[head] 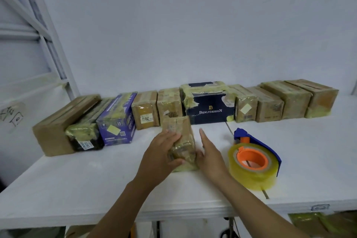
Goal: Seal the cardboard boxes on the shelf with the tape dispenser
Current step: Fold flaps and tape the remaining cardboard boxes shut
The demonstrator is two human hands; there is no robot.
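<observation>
A small cardboard box (182,133) wrapped in yellowish tape lies on the white shelf (96,179) in front of the row. My left hand (160,152) grips its left side, fingers on top and thumb at the near end. My right hand (209,152) lies against the box's right side with straight fingers. The tape dispenser (253,157), blue with an orange hub and a yellowish clear roll, rests on the shelf just right of my right hand, held by nobody.
Several taped boxes line the back of the shelf by the wall, among them a dark "Benlydesign" box (210,111) and a purple box (117,121). A white metal rack frame (48,44) stands at left. More boxes sit below the shelf edge.
</observation>
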